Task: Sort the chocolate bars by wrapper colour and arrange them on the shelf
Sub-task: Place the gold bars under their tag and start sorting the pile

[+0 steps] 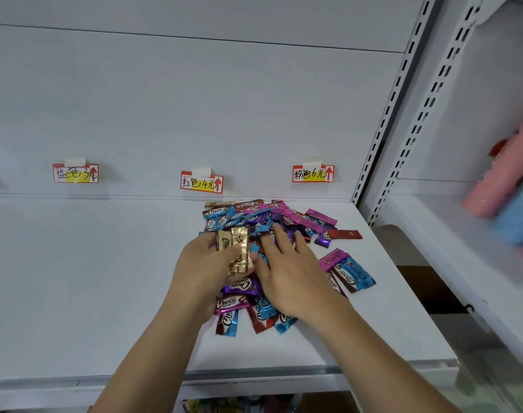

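Note:
A mixed pile of chocolate bars [254,217] in blue, pink, purple, red and gold wrappers lies on the white shelf [90,278], right of centre. My left hand [206,263] holds two gold-wrapped bars [234,248] upright over the pile, thumb across them. My right hand [287,269] lies flat on the pile with fingers spread, touching blue and purple bars. A red bar [345,234] and a pink and blue pair [348,271] lie off to the right.
Three handwritten price labels are taped to the back wall: left label [75,173], middle label [202,182], right label [313,173]. A slotted upright [388,114] bounds the shelf on the right. Blurred pink and blue packs [507,198] sit on the neighbouring shelf.

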`<move>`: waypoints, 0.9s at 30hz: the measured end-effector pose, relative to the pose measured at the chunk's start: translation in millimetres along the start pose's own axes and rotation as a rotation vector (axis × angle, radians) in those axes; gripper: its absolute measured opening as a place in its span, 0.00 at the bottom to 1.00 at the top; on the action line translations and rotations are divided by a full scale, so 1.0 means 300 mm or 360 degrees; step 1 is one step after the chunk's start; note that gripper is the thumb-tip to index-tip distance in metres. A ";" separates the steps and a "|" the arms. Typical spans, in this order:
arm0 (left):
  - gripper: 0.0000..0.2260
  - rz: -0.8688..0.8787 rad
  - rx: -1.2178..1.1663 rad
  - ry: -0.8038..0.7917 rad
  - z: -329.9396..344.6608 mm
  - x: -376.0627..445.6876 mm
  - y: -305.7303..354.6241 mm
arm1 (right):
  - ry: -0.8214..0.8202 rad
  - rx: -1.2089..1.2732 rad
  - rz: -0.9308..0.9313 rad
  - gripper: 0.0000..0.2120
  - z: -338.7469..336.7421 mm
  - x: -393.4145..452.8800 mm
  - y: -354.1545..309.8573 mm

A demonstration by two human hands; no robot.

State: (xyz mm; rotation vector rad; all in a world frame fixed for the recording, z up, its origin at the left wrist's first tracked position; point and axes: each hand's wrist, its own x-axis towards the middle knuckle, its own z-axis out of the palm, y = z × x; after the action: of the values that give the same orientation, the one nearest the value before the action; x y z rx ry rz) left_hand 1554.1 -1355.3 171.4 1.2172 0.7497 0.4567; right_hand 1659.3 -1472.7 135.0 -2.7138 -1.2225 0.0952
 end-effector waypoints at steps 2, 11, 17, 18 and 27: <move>0.10 0.0001 0.0011 0.0045 -0.025 0.013 0.002 | -0.0042 0.0025 -0.0003 0.30 -0.002 0.013 -0.026; 0.10 -0.0009 0.0088 0.0073 -0.053 0.031 0.001 | 0.0462 0.0599 0.0258 0.17 -0.139 0.002 0.120; 0.13 -0.0029 0.0095 0.0014 -0.020 0.027 -0.008 | 0.0137 0.0479 0.0473 0.24 -0.126 0.088 0.152; 0.13 -0.0026 0.0097 0.0011 -0.016 0.026 -0.009 | 0.0104 0.0479 0.0485 0.27 -0.125 0.105 0.142; 0.10 -0.0078 -0.0029 -0.0051 0.006 0.010 0.009 | 0.0040 0.0861 0.0565 0.11 -0.222 0.125 0.141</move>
State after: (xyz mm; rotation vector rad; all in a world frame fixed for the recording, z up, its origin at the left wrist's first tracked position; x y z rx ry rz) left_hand 1557.6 -1353.7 173.4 1.1842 0.7448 0.4023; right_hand 1723.8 -1480.3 193.6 -2.3966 -0.5789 0.3737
